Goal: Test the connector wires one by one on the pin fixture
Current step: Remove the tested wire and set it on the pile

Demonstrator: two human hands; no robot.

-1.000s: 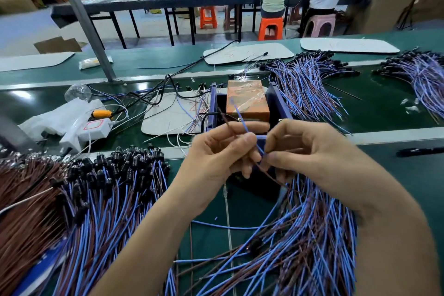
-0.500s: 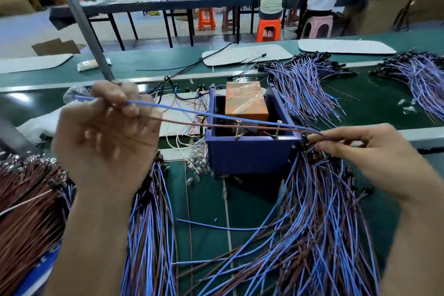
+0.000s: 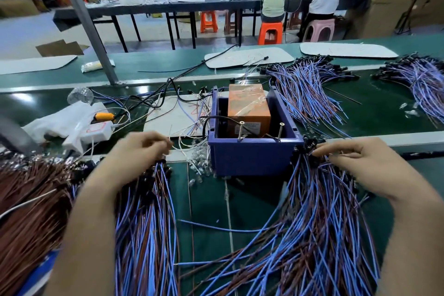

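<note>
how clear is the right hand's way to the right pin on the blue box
Likely yes, reachable: the right hand sits at the wire pile beside the blue box; the right pin stands bare on its near rim.

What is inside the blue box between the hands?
An orange block wrapped in clear film sits in the blue box; a black cable enters at its left. The front wall hides the floor.

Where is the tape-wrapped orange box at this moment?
Head view, centre: the orange box sits inside the blue crate, just behind the two upright screws on the crate's near rim.
</note>
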